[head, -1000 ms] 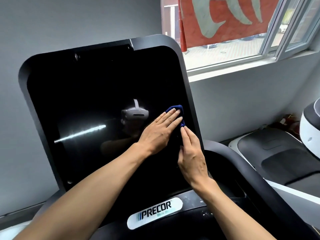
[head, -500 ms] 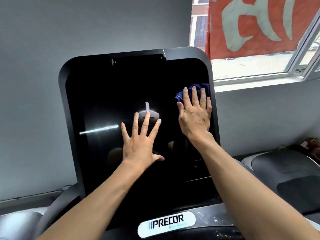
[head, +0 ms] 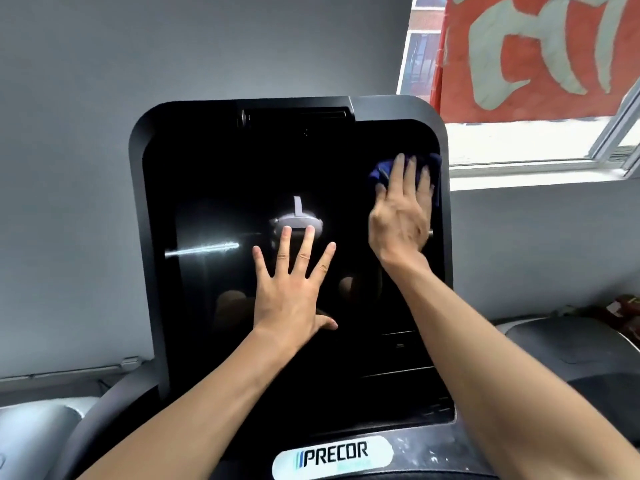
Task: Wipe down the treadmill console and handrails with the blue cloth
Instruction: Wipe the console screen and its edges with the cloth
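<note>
**Cloth pressed to the screen's upper right**

The blue cloth [head: 384,173] lies flat against the console [head: 221,188] screen near its upper right corner, close to the right bezel. The right hand [head: 401,216] presses it there with straight fingers [head: 398,174] held close together; cloth shows above and to both sides of the fingertips. The left hand [head: 292,292] rests palm-down on the bare glass at mid-screen, its fingers spread wide and the thumb out to the right, well apart from the cloth. The dark glass reflects a headset and a streak of light. Below the screen sits a white PRECOR badge [head: 332,457] on a dusty strip. A window [head: 540,143] with a red banner [head: 540,53] is at the right.
</note>
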{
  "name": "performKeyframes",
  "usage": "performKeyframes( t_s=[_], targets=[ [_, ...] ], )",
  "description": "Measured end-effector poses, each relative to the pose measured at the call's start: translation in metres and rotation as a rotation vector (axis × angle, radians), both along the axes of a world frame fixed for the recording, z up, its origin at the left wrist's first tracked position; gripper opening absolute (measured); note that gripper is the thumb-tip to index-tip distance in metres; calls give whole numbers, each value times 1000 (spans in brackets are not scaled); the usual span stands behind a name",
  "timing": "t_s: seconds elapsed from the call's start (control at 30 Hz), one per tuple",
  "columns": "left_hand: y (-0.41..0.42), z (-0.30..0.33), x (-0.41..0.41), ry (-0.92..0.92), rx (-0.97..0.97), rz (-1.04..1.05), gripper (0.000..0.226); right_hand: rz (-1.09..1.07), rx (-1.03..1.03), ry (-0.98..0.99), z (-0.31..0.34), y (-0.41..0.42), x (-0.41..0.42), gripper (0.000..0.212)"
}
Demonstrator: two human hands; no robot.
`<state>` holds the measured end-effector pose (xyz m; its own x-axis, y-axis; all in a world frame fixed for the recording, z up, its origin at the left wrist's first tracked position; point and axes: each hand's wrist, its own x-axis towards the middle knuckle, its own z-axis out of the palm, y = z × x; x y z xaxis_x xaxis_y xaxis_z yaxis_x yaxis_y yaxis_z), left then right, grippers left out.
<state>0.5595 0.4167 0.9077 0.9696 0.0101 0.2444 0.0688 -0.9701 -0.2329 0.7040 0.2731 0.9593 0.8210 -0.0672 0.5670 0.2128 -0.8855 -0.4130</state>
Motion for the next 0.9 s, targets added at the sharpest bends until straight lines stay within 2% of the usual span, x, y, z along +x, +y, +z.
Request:
performKeyframes(
  t_s=[0.13, 0.23, 0.3, 0.43, 0.53, 0.63, 0.73, 0.83, 0.9],
  targets=[
    [0, 1, 0, 7, -12, -4, 133, 61, -45, -121, -7, 23, -10, 55],
    [1, 1, 0, -9, -19, -6, 134, 246, -229, -177, -53, -6, -53, 54],
    [2, -1, 0, -10, -18, -9, 135, 229, -283, -170, -61, -32, -56, 54],
    [2, -1, 0, -8, -21, -18, 135, 26, -95, -7, -10, -29, -13, 57],
    [2, -1, -1, -4, -30, -10, 134, 32, -33, -12, 22, 7, 5, 56],
    [1, 1, 0, 8, -35, 3, 132, 179, -75, -125, 4, 31, -23, 53],
    [1, 2, 1, 5, -39, 4, 132, 378, -133, -232, -29, 7, -45, 46],
    [3, 0, 0, -8, -42, -9, 135, 283, 17, -255, -28, -32, -26, 40],
    [3, 0, 0, -1, -37, -10, 135, 193, 179, -214, -8, -38, -11, 48]
  ],
)
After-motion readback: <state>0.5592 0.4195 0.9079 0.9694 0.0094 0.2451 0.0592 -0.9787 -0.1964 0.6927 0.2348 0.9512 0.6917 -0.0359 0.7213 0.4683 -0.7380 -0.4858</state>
